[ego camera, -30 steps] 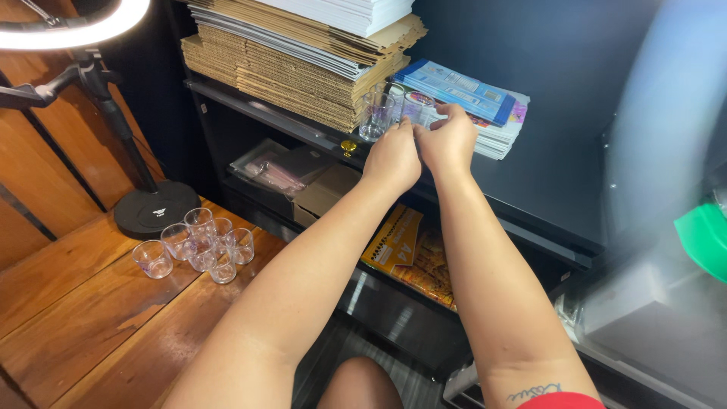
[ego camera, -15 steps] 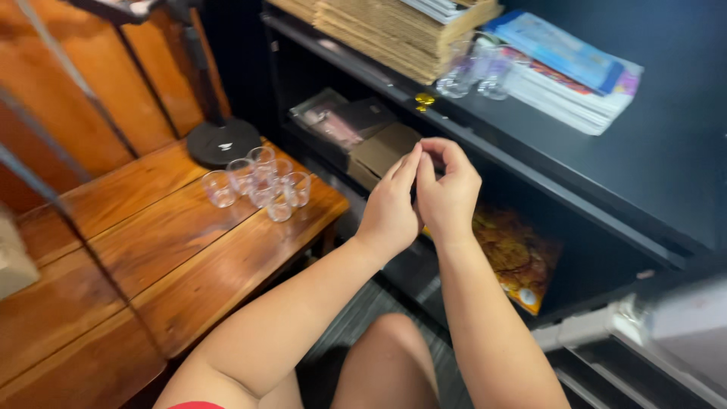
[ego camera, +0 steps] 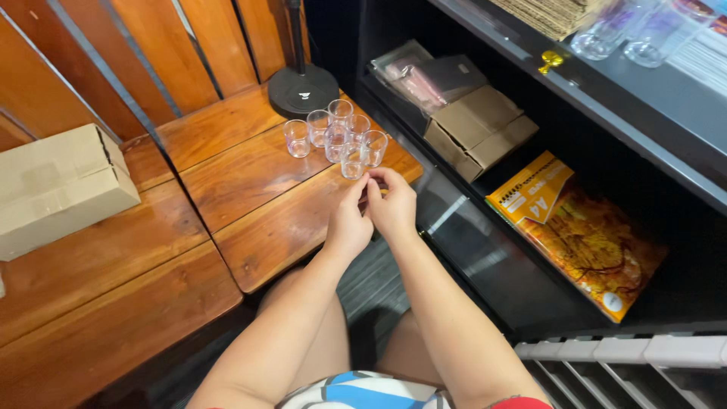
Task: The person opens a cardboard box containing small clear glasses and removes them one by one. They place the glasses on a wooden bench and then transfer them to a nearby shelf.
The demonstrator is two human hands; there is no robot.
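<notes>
Here my left hand [ego camera: 346, 225] and right hand [ego camera: 394, 206] pinch a clear glass [ego camera: 352, 162] together, steadying it at the wooden table's [ego camera: 250, 220] right edge.

Anything pinched between the hands [ego camera: 371, 208] hidden by fingers; shelf glasses [ego camera: 628, 30] cut off at top edge

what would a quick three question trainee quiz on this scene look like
1. True or false: both hands are pressed flat on the cardboard box.
2. Which things stand nearest the left hand and right hand? A) clear cups B) yellow paper pack C) lamp base
3. Fill in: the cluster of clear cups stands on the wooden ____.

Key:
1. False. The hands meet fingertip to fingertip over the wooden bench, far from the box.
2. A. The yellow paper pack lies on the black shelf, and the lamp base sits behind the cups.
3. bench
</notes>
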